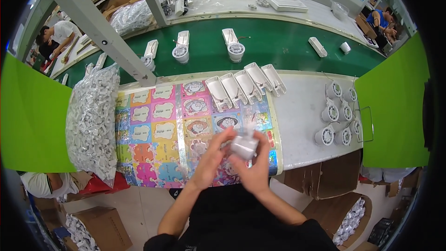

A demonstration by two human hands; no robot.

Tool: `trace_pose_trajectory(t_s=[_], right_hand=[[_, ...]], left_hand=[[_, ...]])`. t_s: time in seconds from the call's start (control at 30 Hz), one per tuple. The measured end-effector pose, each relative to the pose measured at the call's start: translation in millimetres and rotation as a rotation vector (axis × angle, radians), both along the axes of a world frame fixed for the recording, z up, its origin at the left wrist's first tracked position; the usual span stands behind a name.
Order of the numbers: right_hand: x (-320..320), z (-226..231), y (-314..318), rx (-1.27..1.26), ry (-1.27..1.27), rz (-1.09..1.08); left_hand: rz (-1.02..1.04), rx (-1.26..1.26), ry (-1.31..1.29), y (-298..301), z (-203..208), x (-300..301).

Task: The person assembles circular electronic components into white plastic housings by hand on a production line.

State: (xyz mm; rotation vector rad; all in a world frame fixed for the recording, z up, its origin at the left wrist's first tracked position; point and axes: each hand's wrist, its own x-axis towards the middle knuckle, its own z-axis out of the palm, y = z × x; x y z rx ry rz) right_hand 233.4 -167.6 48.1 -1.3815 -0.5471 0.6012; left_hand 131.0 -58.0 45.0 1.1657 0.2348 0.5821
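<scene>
Both hands are raised over the patterned mat around one white plastic fan-like housing, which is smeared by motion. The fingers of my right hand curl about its right side, thumb in front. My left hand grips at its left side with bent fingers and thumb. A blurred pale part rises from its top. Just beyond the hands lies a slanted row of several long white casings, hollow side up, thin wires in some. Similar round white housings with wires stand in a group to the right.
Past the table runs a green conveyor belt carrying casings and round housings. At the left, a clear bag of small white parts leans beside a green panel. A grey post slants over the belt. Cardboard boxes stand below.
</scene>
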Motion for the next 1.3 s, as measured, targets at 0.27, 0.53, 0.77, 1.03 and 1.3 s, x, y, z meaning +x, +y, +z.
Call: trace_pose_trajectory(t_s=[0.27,0.53,0.77,1.03,1.3], right_hand=[[32,4,4,0.001,0.100,-0.041],[70,-10,-17,-0.019,0.077,0.305],[75,8,6,-0.105,-0.668,0.412],[79,14,18,-0.241,-1.102,0.456],[68,29,22,-0.188,-1.217,0.470]], left_hand=[[0.449,1.451,0.568,124,-16,50],[0.302,1.565,0.475,122,-3,9],[0.119,1.349,0.582,96,7,-4],[-0.125,1.232,0.738,86,15,2],[-0.236,1.061,0.798,81,32,-14]])
